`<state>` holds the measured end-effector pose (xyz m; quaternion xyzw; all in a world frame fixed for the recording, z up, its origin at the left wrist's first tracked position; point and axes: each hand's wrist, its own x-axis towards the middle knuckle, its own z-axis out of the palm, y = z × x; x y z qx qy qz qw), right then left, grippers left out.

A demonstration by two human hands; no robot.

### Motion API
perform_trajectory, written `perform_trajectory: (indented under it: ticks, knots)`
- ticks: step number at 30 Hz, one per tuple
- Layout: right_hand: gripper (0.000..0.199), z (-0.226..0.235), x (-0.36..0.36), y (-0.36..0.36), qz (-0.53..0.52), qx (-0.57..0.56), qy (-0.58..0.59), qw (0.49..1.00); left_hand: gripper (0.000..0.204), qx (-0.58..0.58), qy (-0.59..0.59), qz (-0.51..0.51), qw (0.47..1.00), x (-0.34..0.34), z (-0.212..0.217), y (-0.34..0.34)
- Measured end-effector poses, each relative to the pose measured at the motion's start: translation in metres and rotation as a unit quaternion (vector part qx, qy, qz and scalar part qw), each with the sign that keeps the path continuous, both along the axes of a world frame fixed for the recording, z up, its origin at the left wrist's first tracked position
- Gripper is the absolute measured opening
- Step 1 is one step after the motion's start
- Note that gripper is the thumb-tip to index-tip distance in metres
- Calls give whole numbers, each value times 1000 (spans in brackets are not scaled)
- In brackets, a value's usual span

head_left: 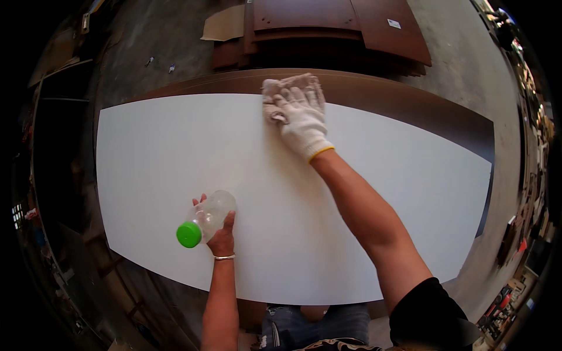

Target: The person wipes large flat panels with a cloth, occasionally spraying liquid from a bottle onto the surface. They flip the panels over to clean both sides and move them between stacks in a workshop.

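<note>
The right hand (300, 117), in a white knit glove with a yellow cuff band, lies flat with its fingers spread over a pale crumpled cloth (281, 88), pressing it down on the far edge of a large white panel (146, 164). The cloth sits right where the white face meets the dark brown strip of another board (410, 105) showing behind it, so part of the rag overlaps that seam. The bare forearm stretches diagonally from the lower right across the middle of the panel.

The left hand (219, 231), bare and with a thin bracelet at the wrist, is wrapped around a clear plastic bottle (212, 215) held tilted, its bright green cap (188, 234) pointing down and toward the person's left. Hand and bottle hover over the near-left part of the panel, close to its front edge; whether the bottle touches the surface cannot be told.

Around both hands the white face is bare: a wide stretch opens to the left of the cloth as far as the left edge, and another to the right of the forearm out to the right-hand corner. The near edge curves just ahead of the person's lap. Beyond the far edge lies grey concrete floor (456, 58), with a stack of dark brown boards (328, 23) well apart from the panel.
</note>
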<state>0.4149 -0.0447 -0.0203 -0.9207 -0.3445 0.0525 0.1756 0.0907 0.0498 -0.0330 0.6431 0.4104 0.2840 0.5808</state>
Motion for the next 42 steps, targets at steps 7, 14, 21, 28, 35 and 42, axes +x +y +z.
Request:
perform_trajectory:
  ticks: [7,14,21,28,35,42]
  knots:
    - [49,-1,-4,-21,39,-25,9,999,100,80,8,-49,996,-40,-14,102]
    - [44,-3,40,-205,-215,1,33,976,101,200,76,-74,974,-43,-40,100]
    - [48,-11,-27,56,-24,17,4,1000,102,141,9,-53,989,-25,-32,93]
    - [48,-11,-8,-14,25,-17,13,999,105,87,-25,-35,995,-33,-37,94]
    - [45,-16,51,-287,-289,104,31,951,95,229,33,-30,972,-17,-43,93]
    - [56,-22,-14,-83,-153,-92,-71,981,103,226,62,-54,971,-32,-44,97]
